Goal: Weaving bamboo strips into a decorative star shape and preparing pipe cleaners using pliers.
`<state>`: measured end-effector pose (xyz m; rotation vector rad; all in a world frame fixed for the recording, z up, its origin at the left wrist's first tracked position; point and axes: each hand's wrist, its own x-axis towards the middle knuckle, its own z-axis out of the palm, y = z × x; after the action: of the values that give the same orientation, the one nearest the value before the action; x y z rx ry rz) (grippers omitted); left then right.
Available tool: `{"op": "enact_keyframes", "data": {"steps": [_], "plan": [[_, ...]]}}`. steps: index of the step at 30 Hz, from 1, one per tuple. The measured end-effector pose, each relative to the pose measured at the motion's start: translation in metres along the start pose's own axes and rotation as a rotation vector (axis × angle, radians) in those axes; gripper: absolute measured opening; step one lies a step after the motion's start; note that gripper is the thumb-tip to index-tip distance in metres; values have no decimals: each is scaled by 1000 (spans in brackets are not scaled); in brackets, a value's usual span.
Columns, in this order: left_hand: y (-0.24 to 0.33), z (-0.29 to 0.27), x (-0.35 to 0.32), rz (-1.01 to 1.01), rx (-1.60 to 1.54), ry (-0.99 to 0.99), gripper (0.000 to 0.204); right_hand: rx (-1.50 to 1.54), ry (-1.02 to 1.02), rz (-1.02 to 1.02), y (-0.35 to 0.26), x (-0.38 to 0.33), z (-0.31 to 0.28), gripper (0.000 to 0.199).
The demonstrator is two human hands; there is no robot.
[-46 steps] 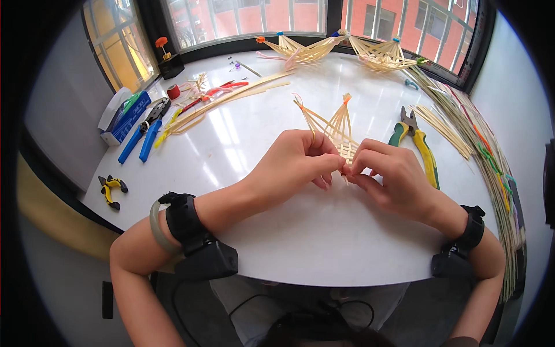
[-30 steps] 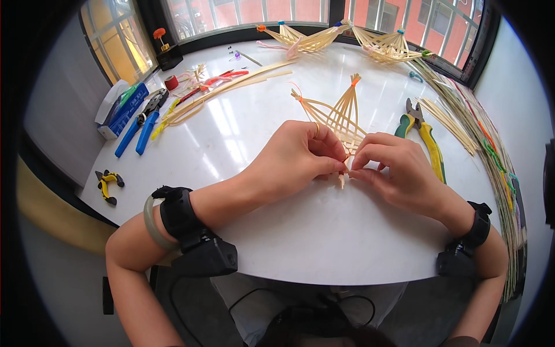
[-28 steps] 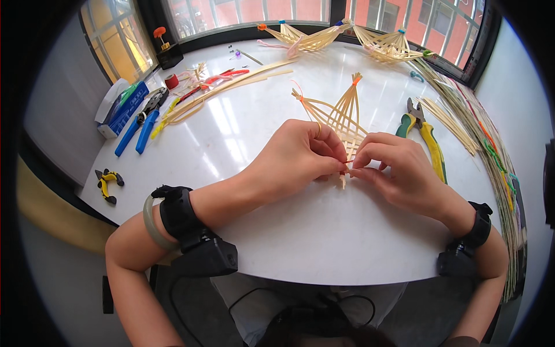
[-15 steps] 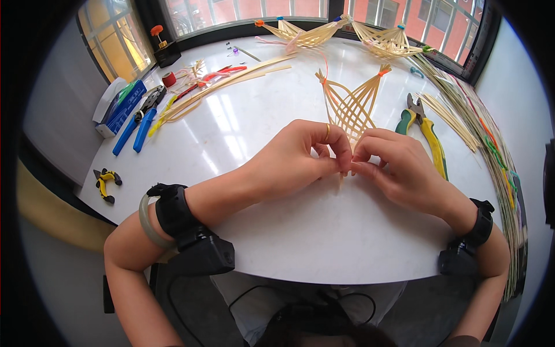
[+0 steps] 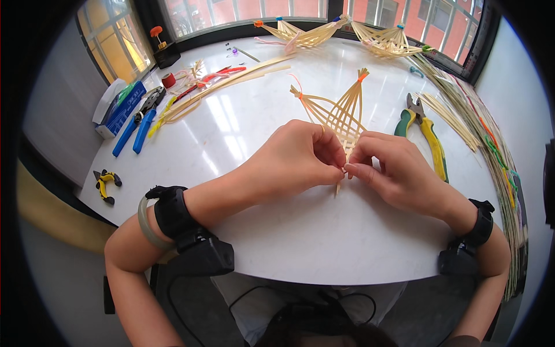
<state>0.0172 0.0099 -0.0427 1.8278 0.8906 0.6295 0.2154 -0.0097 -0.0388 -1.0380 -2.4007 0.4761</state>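
A small woven piece of pale bamboo strips (image 5: 345, 118) stands out ahead of my hands, spreading into two points away from me. An orange tie (image 5: 361, 76) gathers the right point. Another orange tie (image 5: 300, 96) binds the left one, with a thin pinkish strand curling off it. My left hand (image 5: 298, 156) is closed, thumb and fingers pinching the near end of the weave. Right beside it my right hand (image 5: 396, 168) pinches the same end, the fingertips nearly touching. A tiny dark reddish bit shows between the fingertips; what it is I cannot make out.
Yellow-green pliers (image 5: 430, 139) lie to the right, beside loose strips (image 5: 451, 118) and a long bundle (image 5: 503, 168). Blue-handled pliers (image 5: 141, 121), a blue box (image 5: 121, 110) and small yellow-black cutters (image 5: 106, 185) are at left. Finished-looking woven pieces (image 5: 306, 36) stand by the window.
The woven piece has swung to the left, its two tied points shifting leftward. My left fingers have dropped slightly, and both hands still pinch its near end.
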Motion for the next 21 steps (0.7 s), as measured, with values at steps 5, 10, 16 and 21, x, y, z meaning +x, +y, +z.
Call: {"op": "enact_keyframes", "data": {"steps": [5,10,16,21], "plan": [[0,2,0,12,39,-23,14,50,-11,9,0,1,1,12],[-1,2,1,24,94,0,13,-93,59,-118,0,1,3,12],[0,2,0,-1,130,32,7,-199,110,-223,-5,3,-1,10],[-4,-3,2,29,91,6,6,19,225,-141,-4,7,-5,9]]}}
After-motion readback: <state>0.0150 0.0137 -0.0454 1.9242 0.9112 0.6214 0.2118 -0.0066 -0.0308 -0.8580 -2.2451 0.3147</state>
